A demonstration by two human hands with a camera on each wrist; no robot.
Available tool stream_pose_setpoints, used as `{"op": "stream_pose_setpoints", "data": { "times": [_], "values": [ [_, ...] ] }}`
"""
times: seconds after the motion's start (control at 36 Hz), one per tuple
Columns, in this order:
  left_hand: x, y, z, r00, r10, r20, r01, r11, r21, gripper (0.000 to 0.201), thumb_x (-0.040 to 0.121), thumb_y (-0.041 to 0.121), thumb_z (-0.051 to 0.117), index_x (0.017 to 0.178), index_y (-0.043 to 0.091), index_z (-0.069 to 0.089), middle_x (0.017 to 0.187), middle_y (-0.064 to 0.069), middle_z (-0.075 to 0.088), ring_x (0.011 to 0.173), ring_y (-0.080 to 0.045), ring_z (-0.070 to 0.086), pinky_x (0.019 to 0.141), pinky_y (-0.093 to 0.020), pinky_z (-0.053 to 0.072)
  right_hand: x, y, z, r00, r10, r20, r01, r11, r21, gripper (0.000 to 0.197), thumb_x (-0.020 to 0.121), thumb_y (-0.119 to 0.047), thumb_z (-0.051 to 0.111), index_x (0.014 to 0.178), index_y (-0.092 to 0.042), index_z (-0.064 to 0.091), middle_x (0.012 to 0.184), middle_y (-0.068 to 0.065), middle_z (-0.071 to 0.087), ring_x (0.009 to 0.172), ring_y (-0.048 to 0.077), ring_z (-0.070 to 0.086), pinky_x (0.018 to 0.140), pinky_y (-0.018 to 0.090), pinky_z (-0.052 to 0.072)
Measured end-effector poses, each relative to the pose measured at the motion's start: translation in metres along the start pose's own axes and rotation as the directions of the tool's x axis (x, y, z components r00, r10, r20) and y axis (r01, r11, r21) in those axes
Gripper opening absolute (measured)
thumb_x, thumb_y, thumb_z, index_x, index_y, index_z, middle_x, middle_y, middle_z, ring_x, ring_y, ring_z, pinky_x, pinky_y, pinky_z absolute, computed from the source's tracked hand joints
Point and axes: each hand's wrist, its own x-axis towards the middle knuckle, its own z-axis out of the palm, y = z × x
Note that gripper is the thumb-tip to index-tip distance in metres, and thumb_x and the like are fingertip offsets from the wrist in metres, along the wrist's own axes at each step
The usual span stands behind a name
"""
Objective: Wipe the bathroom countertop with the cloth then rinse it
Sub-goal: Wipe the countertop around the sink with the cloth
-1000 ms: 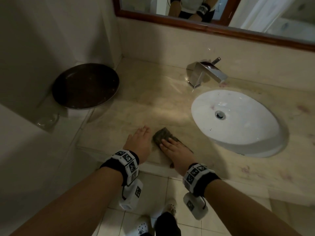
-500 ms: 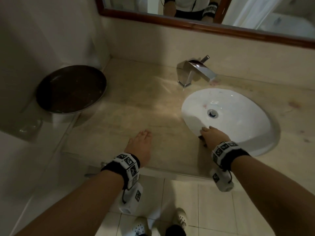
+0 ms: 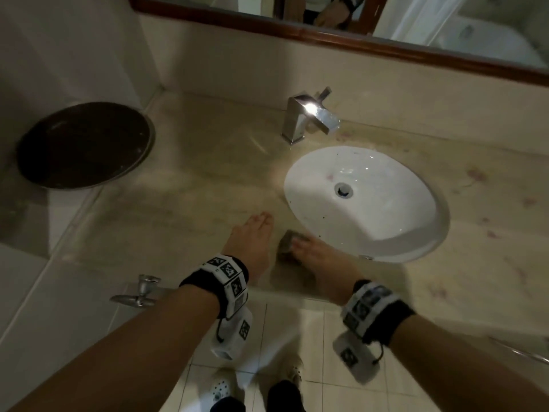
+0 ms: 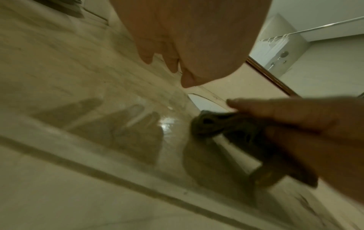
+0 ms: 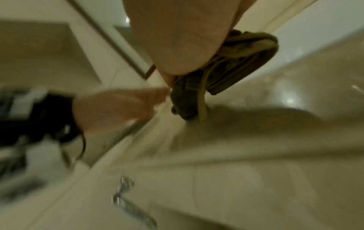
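Observation:
A dark, bunched cloth (image 3: 285,245) lies on the beige marble countertop (image 3: 193,185), just left of the white oval sink (image 3: 365,203). My right hand (image 3: 315,254) grips the cloth and holds it down on the stone. In the left wrist view the cloth (image 4: 208,124) sits between that hand's fingers (image 4: 275,109) and thumb. It bulges out beyond the palm in the right wrist view (image 5: 232,66). Close to the left of the cloth, my left hand (image 3: 252,239) rests flat on the counter, fingers straight and holding nothing.
A chrome faucet (image 3: 309,117) stands behind the sink. A dark round tray (image 3: 86,144) sits at the counter's far left by the wall. A wood-framed mirror (image 3: 326,40) runs along the back. A metal handle (image 3: 139,292) sticks out below the counter's front edge.
Half a second ago my right hand was over at the sink's front rim; it has swept the cloth back left, next to my left hand. The left hand has stayed put.

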Motion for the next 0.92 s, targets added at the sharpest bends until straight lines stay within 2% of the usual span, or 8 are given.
{"op": "stream_pose_setpoints", "data": {
  "times": [0.14,0.22,0.28,0.39,0.69,0.81,0.86,0.92],
  "values": [
    [-0.001,0.013,0.018,0.997,0.051,0.058,-0.052,0.999,0.012,0.069,0.097,0.011,0.034,0.153,0.022,-0.004,0.161,0.007,-0.009,0.149,-0.015,-0.003,0.12,-0.044,0.011,-0.029,-0.011,0.029,0.939,0.039,0.341,-0.009,0.996,-0.091,0.071,0.093,-0.009,0.047,0.151,-0.021,0.007,0.158,-0.006,-0.002,0.144,0.018,-0.012,0.117,0.036,-0.009],
    [-0.005,0.021,0.022,0.993,0.086,0.087,-0.088,0.996,0.027,0.067,0.096,0.011,0.033,0.153,0.023,-0.002,0.161,0.007,-0.008,0.149,-0.014,-0.004,0.12,-0.045,0.008,-0.03,0.006,0.029,0.907,-0.024,0.42,0.072,0.992,-0.1,0.085,0.067,-0.026,0.082,0.141,-0.016,0.041,0.149,0.001,0.04,0.139,0.027,0.026,0.11,0.049,0.035],
    [-0.006,0.026,0.022,0.991,0.089,0.103,-0.095,0.994,0.047,0.066,0.097,0.013,0.032,0.153,0.023,-0.001,0.161,0.008,-0.008,0.149,-0.014,-0.005,0.12,-0.046,0.008,-0.028,0.022,0.025,0.889,-0.037,0.457,0.109,0.985,-0.131,0.089,0.061,-0.039,0.084,0.138,-0.015,0.046,0.145,0.002,0.045,0.135,0.031,0.039,0.11,0.048,0.032],
    [-0.006,0.035,0.02,0.989,0.091,0.116,-0.101,0.991,0.085,0.061,0.1,0.019,0.028,0.153,0.021,-0.001,0.161,0.007,-0.007,0.149,-0.014,-0.004,0.12,-0.045,0.008,-0.031,0.039,0.004,0.912,0.067,0.404,0.014,0.981,-0.195,0.078,0.09,-0.026,0.056,0.151,-0.022,0.008,0.16,-0.005,0.003,0.148,0.02,-0.001,0.117,0.031,-0.005],
    [-0.003,0.048,0.019,0.987,0.103,0.124,-0.113,0.991,0.075,0.063,0.097,0.014,0.028,0.154,0.02,0.0,0.161,0.006,-0.006,0.149,-0.015,-0.004,0.12,-0.046,0.007,-0.006,0.084,-0.05,0.882,0.403,0.245,-0.376,0.914,-0.15,0.055,0.093,-0.011,0.05,0.145,-0.013,0.033,0.153,0.003,0.031,0.14,0.023,0.029,0.114,0.033,0.025],
    [0.001,0.05,0.019,0.986,0.103,0.131,-0.113,0.991,0.072,0.062,0.098,0.015,0.028,0.153,0.019,-0.001,0.161,0.006,-0.007,0.149,-0.015,-0.005,0.121,-0.046,0.007,-0.024,0.099,-0.07,0.789,0.61,0.075,-0.601,0.74,0.304,0.035,0.095,-0.011,0.05,0.128,-0.003,0.056,0.116,0.015,0.064,0.104,0.034,0.061,0.093,0.044,0.052],
    [0.002,0.053,0.017,0.986,0.107,0.129,-0.117,0.99,0.076,0.063,0.098,0.014,0.028,0.153,0.019,-0.002,0.161,0.006,-0.007,0.149,-0.015,-0.005,0.121,-0.046,0.007,-0.038,0.1,-0.077,0.679,0.734,-0.019,-0.645,0.608,0.463,0.035,0.093,-0.001,0.052,0.128,-0.002,0.056,0.108,0.013,0.063,0.089,0.031,0.062,0.071,0.028,0.058],
    [0.003,0.058,0.015,0.984,0.117,0.134,-0.127,0.989,0.069,0.066,0.097,0.011,0.03,0.153,0.019,-0.003,0.161,0.005,-0.008,0.149,-0.015,-0.005,0.121,-0.046,0.006,-0.053,0.103,-0.08,0.627,0.777,-0.058,-0.629,0.548,0.552,0.042,0.091,0.005,0.052,0.131,-0.006,0.054,0.118,0.014,0.06,0.1,0.029,0.06,0.073,0.014,0.049]
  ]
}}
